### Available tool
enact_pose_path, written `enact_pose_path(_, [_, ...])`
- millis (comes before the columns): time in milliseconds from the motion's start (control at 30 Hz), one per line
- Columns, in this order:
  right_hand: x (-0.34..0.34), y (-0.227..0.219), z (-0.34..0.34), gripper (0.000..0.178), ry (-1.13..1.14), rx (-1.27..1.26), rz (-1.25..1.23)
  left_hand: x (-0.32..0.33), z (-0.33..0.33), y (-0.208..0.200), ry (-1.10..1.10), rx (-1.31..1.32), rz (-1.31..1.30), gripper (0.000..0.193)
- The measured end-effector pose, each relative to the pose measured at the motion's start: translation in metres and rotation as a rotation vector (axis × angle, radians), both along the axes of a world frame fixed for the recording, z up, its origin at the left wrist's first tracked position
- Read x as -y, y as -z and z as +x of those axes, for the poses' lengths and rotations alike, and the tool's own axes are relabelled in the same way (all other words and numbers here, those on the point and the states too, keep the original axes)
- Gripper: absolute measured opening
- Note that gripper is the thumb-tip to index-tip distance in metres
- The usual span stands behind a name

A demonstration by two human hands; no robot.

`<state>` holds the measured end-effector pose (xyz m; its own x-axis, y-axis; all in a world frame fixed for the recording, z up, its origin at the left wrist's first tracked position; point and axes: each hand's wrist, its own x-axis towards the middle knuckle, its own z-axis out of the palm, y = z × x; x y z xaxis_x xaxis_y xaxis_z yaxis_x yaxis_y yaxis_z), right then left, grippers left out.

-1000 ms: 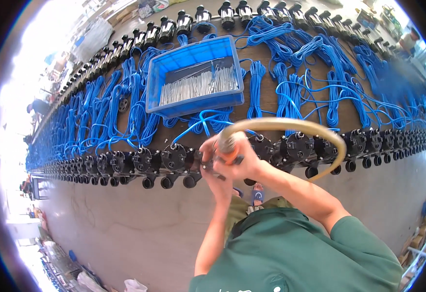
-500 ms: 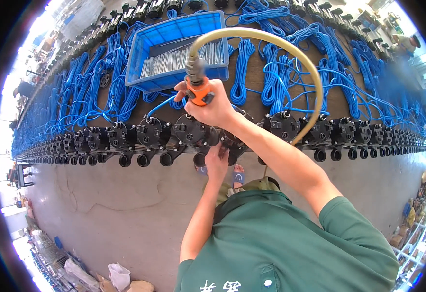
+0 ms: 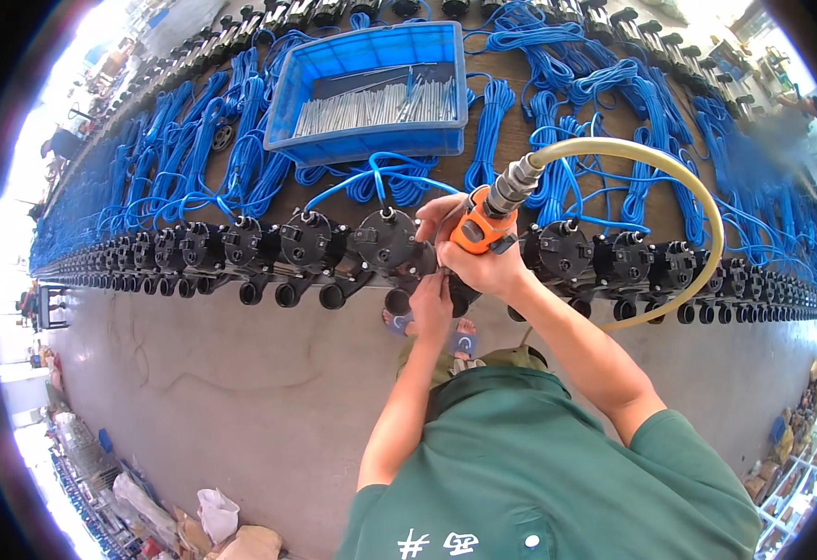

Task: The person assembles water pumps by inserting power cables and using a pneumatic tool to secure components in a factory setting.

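My right hand (image 3: pixel 490 269) is wrapped round an orange and black air screwdriver (image 3: pixel 483 224), its hose fitting tilted up and away to the right. The tool's working end is hidden under the hand, over the row of black pump units. Just below it, my left hand (image 3: pixel 432 306) pinches its fingertips together at the front of a unit; whatever they hold is too small or hidden to make out. Beside the hands to the left stands a black cylindrical pump unit (image 3: pixel 385 241) with a blue cable (image 3: pixel 382 173) rising from its top.
A yellowish air hose (image 3: pixel 698 187) arcs right from the tool and down past my right forearm. Behind the row, a blue crate (image 3: pixel 366 142) holds many thin metal rods (image 3: pixel 371 110). Coiled blue cables (image 3: pixel 492 131) lie across the brown bench. Grey floor (image 3: pixel 231 373) lies in front.
My right hand has brought the screwdriver down and to the right, close to my left hand, and tilted it. The hose swung along. My view has shifted slightly.
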<state>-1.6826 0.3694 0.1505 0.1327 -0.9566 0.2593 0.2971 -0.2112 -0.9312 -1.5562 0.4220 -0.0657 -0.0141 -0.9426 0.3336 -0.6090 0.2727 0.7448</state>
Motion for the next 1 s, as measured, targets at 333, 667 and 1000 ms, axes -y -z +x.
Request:
enact_pose_path(333, [-0.01, 0.02, 0.01, 0.028, -0.03, -0.006, -0.002, -0.007, -0.007, 0.029, -0.031, -0.062, -0.017, 0.012])
enact_pose_path(667, [-0.008, 0.013, 0.014, 0.02, -0.031, -0.051, 0.039, -0.013, -0.001, 0.022, -0.021, -0.058, 0.025, 0.019])
enact_pose_path(1000, [-0.004, -0.047, -0.022, 0.027, 0.164, 0.031, -0.139, 0.057, 0.05, -0.199, 0.515, 0.203, 0.783, 0.022])
